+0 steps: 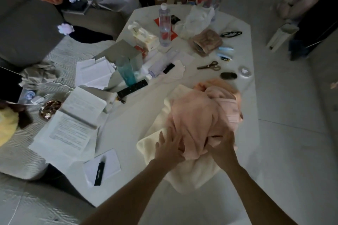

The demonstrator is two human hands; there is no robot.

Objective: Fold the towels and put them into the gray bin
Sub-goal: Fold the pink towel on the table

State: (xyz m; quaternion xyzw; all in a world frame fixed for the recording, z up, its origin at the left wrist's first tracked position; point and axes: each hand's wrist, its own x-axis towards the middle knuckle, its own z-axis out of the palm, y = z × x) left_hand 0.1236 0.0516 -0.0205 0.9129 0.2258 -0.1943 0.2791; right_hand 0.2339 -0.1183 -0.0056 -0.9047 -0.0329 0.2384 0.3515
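A crumpled pink towel [203,113] lies heaped on a cream towel [193,173] near the front of the white table [128,179]. My left hand [169,146] rests with spread fingers on the pink towel's near left edge. My right hand [224,147] grips a bunch of the pink towel at its near right side. No gray bin is in view.
Behind the towels lie scissors [210,65], a black remote [132,88], a clear water bottle [164,25], a teal glass [126,71], a tissue box [144,37] and papers [73,124]. A notepad with a black pen [100,170] sits front left. A gray sofa [23,29] stands left.
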